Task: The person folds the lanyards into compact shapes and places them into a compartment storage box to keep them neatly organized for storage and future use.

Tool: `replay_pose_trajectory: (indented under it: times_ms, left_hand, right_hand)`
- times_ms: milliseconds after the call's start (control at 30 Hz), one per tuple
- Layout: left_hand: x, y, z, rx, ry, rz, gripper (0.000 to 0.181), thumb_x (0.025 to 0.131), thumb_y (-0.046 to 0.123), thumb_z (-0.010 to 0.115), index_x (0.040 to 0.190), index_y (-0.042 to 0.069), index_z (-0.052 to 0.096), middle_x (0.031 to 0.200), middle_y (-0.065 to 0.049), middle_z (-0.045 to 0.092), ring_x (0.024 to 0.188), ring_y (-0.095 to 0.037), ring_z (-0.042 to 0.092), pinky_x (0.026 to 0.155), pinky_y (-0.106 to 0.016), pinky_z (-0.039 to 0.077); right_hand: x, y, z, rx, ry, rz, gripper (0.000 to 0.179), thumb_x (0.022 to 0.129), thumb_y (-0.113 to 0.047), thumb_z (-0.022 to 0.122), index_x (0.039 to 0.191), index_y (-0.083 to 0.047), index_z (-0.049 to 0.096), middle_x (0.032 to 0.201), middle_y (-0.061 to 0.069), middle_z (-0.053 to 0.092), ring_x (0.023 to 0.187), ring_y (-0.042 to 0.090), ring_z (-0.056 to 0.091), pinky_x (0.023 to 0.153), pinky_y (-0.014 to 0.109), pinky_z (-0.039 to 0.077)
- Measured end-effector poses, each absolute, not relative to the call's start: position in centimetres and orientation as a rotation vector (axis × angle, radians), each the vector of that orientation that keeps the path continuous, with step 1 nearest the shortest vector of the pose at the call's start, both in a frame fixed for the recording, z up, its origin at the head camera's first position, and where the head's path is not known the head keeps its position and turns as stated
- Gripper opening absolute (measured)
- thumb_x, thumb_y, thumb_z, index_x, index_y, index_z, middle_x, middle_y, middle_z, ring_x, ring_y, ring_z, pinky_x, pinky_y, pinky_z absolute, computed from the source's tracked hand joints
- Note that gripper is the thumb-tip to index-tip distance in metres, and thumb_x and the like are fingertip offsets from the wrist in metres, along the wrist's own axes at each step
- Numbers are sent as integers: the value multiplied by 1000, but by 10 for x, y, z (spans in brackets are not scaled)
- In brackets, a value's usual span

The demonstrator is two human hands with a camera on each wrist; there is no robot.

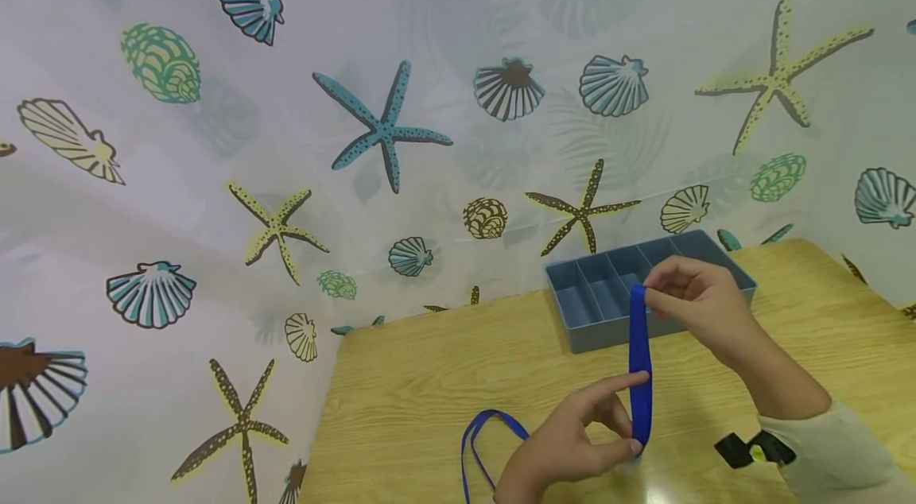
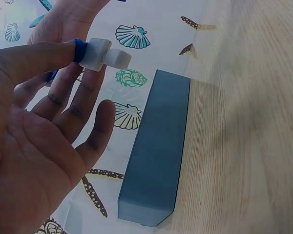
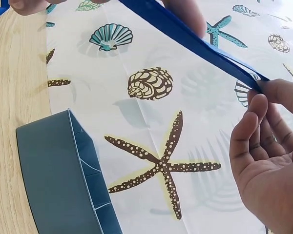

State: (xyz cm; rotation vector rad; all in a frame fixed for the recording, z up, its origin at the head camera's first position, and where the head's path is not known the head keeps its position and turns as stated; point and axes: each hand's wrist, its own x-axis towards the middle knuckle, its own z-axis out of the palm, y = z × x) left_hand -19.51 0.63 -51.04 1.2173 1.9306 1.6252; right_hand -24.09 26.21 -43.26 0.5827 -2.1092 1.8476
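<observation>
A blue lanyard (image 1: 639, 345) is stretched upright in the head view, its strap flat and doubled. My right hand (image 1: 697, 301) pinches the folded top end between thumb and forefinger, the other fingers curling in beside it. Lower down, my left hand (image 1: 572, 432) holds the bottom end by the thumb, with the forefinger laid against the strap's middle. At that lower end, a white plastic fitting (image 2: 96, 54) shows in the left wrist view. The right wrist view shows the strap (image 3: 205, 51) running slantwise to the right fingertips.
Behind the hands, a blue-grey divided box (image 1: 601, 335) stands on the wooden table (image 1: 415, 385). Thin blue cord (image 1: 490, 414) loops on the table to the left of my left hand. A white curtain (image 1: 444, 194) with shells and starfish hangs behind the table.
</observation>
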Motion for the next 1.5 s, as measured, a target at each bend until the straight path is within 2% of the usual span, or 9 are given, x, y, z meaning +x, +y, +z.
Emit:
replay_pose_trajectory:
  times_ms: [133,267,367,500,700,1000,1500]
  left_hand:
    - [-194,7,-510,1227,1949,1611,68,101,-1,69,159,20,41,96,-20,70,93,5,67,96,-23,58]
    - [-191,7,-508,1188,1946,1646,63,103,3,68,151,21,32,94,-15,69,96,0,71,97,-25,58]
    - [-190,8,-508,1173,1971,1651,70,103,4,68,154,26,25,93,-12,69,97,-4,73,97,-26,58]
    - [-185,9,-507,1159,2070,1601,74,103,8,69,158,34,27,95,-6,72,98,-4,73,97,-25,57]
    - [-181,11,-507,1151,2138,1538,76,104,10,69,162,37,28,99,-9,74,98,5,69,95,-21,57]
    - [-182,12,-515,1198,2120,1553,78,103,5,69,164,33,29,97,-13,73,95,7,68,93,-21,58]
    - [-189,13,-517,1235,2133,1560,82,100,2,71,165,29,29,94,-14,74,92,8,68,91,-21,59]
  right_hand:
    - [-242,262,-435,600,-2082,1879,6,99,8,68,103,4,67,86,-3,75,70,12,69,67,26,59]
    - [-243,264,-435,575,-2045,1916,6,99,8,68,103,3,68,86,-4,76,70,14,69,65,25,59]
    - [-243,265,-435,576,-2013,1954,6,99,8,68,103,3,68,86,-3,76,69,15,69,64,25,59]
    - [-243,264,-435,555,-2010,1958,4,99,8,68,100,4,66,84,-2,76,67,13,68,62,25,58]
    - [-243,264,-434,464,-2099,1903,15,100,3,69,90,1,59,82,-2,74,63,14,66,56,28,55]
    - [-242,263,-436,421,-2188,1957,6,101,-2,70,98,-5,67,80,-5,76,63,16,71,53,31,57]
    - [-243,257,-430,500,-2203,1900,6,101,-1,69,97,-5,68,76,-2,71,61,17,66,56,33,58]
